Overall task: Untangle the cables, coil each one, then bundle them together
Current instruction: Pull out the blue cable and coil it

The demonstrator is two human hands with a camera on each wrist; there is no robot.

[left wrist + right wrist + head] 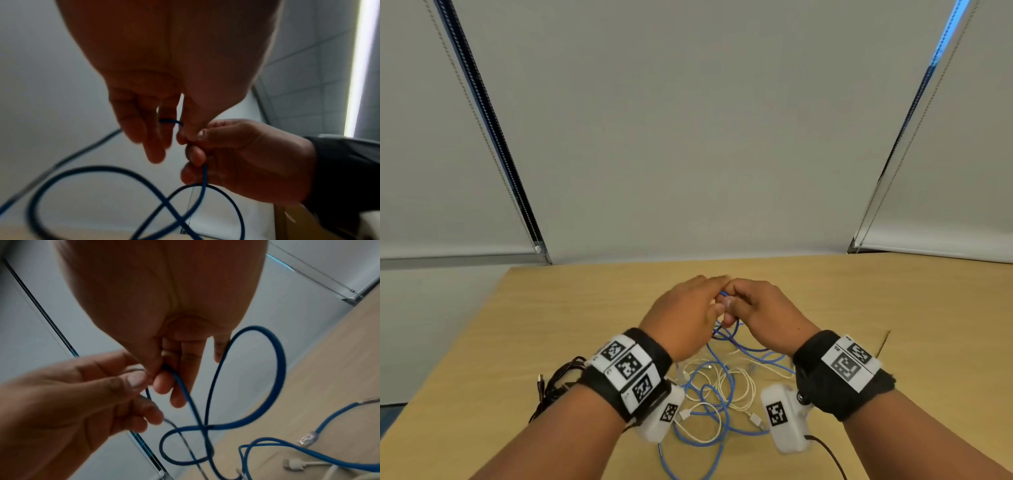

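Both hands meet above the middle of the wooden table (893, 308). My left hand (710, 299) pinches a blue network cable (726, 380) between thumb and fingers. My right hand (734, 306) grips the same cable right beside it, fingers curled round the strand (180, 386). Below the hands the blue cable hangs in crossed loops (277, 369), also seen in the left wrist view (115, 168). Its clear plug (307, 438) lies on the table. A white cable (743, 387) is tangled with the blue one under my wrists.
A black cable (554, 383) lies bunched at the table's left, near my left wrist. A white connector (292, 465) rests on the table by the blue strands. Window blinds (688, 137) hang behind the table's far edge.
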